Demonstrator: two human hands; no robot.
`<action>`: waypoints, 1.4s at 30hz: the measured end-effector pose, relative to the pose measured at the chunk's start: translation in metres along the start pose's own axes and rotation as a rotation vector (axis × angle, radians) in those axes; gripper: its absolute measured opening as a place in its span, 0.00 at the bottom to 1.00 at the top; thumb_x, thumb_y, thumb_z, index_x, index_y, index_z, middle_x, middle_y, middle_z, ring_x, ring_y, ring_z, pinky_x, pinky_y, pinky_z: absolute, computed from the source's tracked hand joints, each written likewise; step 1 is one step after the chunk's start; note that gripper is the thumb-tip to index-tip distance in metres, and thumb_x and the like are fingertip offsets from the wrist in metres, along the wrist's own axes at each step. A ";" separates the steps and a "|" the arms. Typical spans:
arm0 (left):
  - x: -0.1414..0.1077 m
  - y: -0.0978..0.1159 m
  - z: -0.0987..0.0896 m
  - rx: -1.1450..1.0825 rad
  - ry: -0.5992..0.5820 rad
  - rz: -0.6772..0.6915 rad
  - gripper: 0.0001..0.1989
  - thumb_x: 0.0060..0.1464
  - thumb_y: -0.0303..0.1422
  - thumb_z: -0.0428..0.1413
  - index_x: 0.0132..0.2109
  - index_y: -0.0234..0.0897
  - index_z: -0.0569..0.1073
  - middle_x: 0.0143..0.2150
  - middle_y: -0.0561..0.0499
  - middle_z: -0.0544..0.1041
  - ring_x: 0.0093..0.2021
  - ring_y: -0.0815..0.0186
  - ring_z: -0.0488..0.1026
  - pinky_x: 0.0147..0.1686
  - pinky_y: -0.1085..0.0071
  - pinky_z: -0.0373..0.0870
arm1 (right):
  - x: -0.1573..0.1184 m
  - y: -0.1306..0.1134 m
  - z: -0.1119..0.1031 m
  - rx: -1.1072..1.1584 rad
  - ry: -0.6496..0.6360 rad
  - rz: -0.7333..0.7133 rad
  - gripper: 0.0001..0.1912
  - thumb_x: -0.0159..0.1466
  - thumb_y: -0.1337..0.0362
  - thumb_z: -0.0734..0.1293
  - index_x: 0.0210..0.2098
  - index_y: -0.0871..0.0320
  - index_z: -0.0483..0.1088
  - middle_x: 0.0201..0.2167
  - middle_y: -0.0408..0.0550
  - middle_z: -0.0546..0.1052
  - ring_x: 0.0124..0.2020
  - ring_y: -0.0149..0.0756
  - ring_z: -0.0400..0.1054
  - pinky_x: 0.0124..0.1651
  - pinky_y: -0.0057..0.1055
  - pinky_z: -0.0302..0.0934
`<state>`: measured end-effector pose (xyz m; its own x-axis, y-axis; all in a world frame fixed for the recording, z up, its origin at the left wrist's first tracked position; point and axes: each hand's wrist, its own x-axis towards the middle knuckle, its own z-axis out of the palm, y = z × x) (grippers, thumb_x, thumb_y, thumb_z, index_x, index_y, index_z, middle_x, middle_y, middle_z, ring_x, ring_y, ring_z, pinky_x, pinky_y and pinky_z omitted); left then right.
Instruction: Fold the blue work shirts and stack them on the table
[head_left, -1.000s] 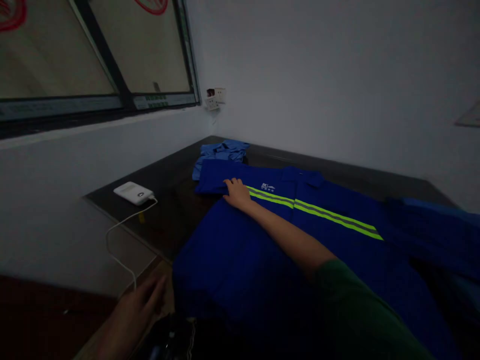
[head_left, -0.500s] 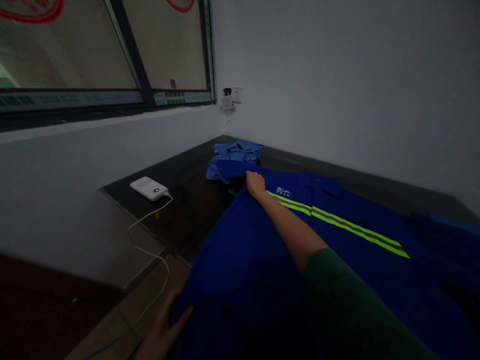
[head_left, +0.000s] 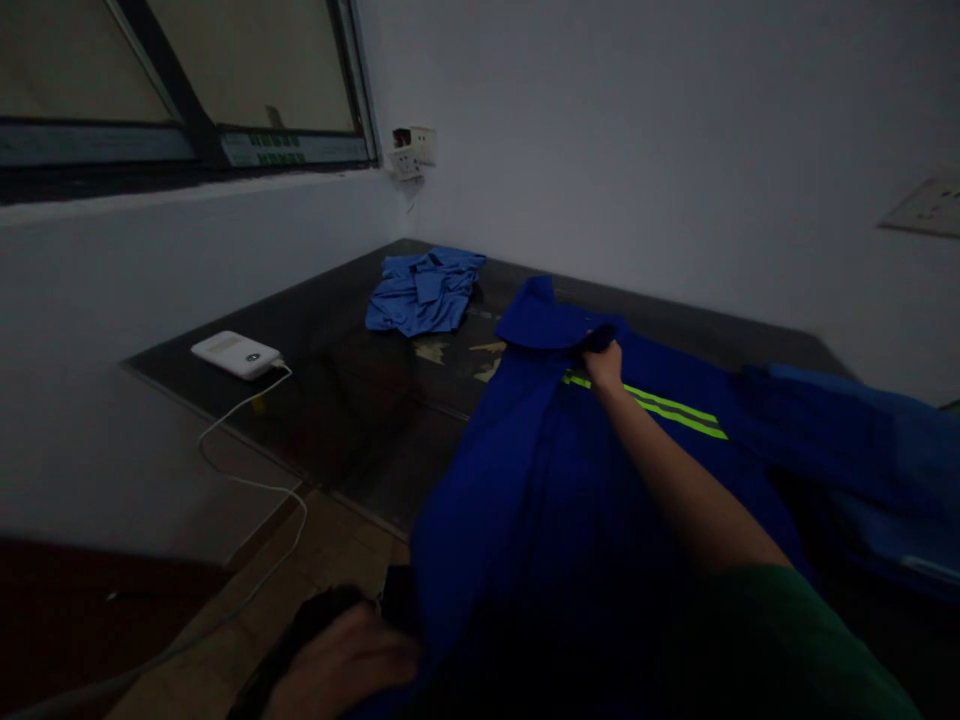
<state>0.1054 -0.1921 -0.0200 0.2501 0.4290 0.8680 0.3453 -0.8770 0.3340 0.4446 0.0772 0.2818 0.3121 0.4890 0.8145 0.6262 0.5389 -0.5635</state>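
Note:
A dark blue work jacket [head_left: 487, 480] with yellow-green reflective stripes spreads across the dark table, its left side folded over toward the middle. My right hand [head_left: 604, 364] is closed on the jacket's cloth near the chest stripe, and the sleeve part bunches up beside it. At the bottom left, my left hand [head_left: 345, 660] is closed at the jacket's lower side edge, somewhat blurred, its fingertips against the dark cloth. The jacket's lower part is lost in shadow.
A crumpled lighter blue garment [head_left: 427, 290] lies at the table's back corner. A white power bank [head_left: 234, 355] with a white cable [head_left: 292, 490] rests near the left edge. More folded blue clothing [head_left: 900, 460] lies at the right. Wall sockets [head_left: 416, 150] hang above the corner.
My right hand has moved right, carrying the jacket's left side inward over the chest. The lighter blue garment is now fully uncovered. My left hand has shifted slightly; the view has turned right.

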 end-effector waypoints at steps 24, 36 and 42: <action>-0.048 -0.063 0.075 -0.180 0.250 -0.306 0.33 0.48 0.56 0.57 0.59 0.51 0.64 0.59 0.44 0.68 0.59 0.50 0.66 0.56 0.52 0.65 | -0.054 -0.054 -0.036 -1.106 -0.408 -0.707 0.21 0.64 0.76 0.55 0.50 0.57 0.72 0.47 0.56 0.75 0.54 0.48 0.60 0.63 0.58 0.37; -0.007 -0.041 0.062 -0.495 0.049 -0.912 0.25 0.48 0.53 0.58 0.44 0.37 0.77 0.47 0.46 0.78 0.49 0.54 0.73 0.52 0.62 0.69 | -0.075 -0.051 0.028 -1.240 -0.505 -0.462 0.21 0.68 0.72 0.50 0.54 0.64 0.66 0.49 0.65 0.71 0.49 0.52 0.65 0.42 0.39 0.61; -0.020 -0.017 0.050 -0.508 0.038 -0.870 0.19 0.51 0.49 0.57 0.38 0.36 0.75 0.37 0.49 0.77 0.41 0.60 0.73 0.43 0.69 0.70 | -0.081 -0.036 0.029 -1.211 -0.392 -0.468 0.21 0.69 0.71 0.48 0.54 0.63 0.66 0.48 0.65 0.71 0.49 0.51 0.64 0.40 0.37 0.61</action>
<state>0.1399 -0.1746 -0.0619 0.0624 0.9647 0.2559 -0.0346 -0.2542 0.9665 0.3764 0.0382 0.2322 -0.1968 0.6990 0.6875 0.9104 -0.1300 0.3928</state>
